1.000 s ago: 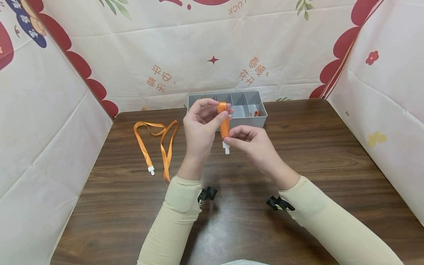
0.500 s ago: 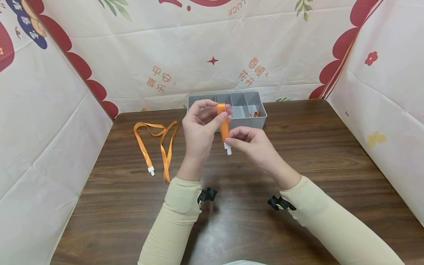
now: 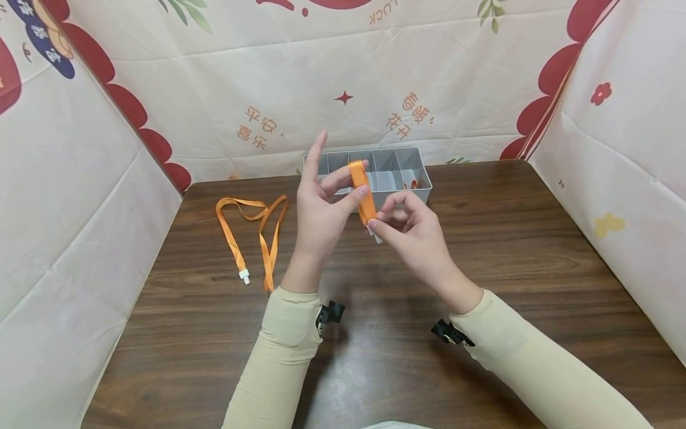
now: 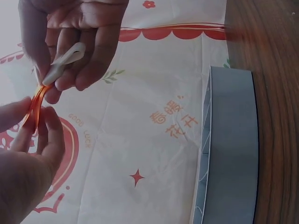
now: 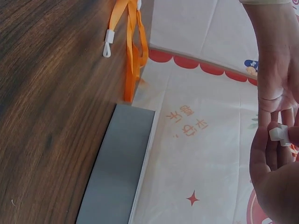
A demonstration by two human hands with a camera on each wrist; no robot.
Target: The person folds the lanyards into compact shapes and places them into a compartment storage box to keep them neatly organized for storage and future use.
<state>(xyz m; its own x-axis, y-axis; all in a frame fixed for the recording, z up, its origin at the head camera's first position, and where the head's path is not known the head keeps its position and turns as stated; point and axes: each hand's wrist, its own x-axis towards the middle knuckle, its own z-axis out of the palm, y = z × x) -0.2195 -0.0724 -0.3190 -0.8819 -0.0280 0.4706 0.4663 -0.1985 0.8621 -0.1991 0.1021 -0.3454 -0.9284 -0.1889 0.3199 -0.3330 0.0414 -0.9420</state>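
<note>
Raised over the middle of the table is a folded orange lanyard [image 3: 363, 193], a flat bundle tilted down to the right. My left hand [image 3: 324, 205] pinches its upper part between thumb and fingers, with the index finger pointing straight up. At the lower end, my right hand [image 3: 415, 232] pinches it with thumb and fingertips. A white plastic clip [image 4: 65, 63] pokes out by the right fingers in the left wrist view; in the head view they mostly cover it. A second orange lanyard [image 3: 229, 233] lies loosely looped on the table, left of the left hand, its white clip [image 3: 244, 276] towards me.
Behind the hands, against the back cloth, stands a grey divided box [image 3: 407, 199]. Small orange pieces [image 3: 414, 185] show in its rightmost compartment. Printed cloth walls [image 3: 616, 149] enclose the back and sides of the brown wooden table [image 3: 509, 250].
The left index finger has lifted off the folded lanyard and straightened upward. The bundle has tilted, its lower end shifting right and slightly up with the right fingers. The loose lanyard stays put.
</note>
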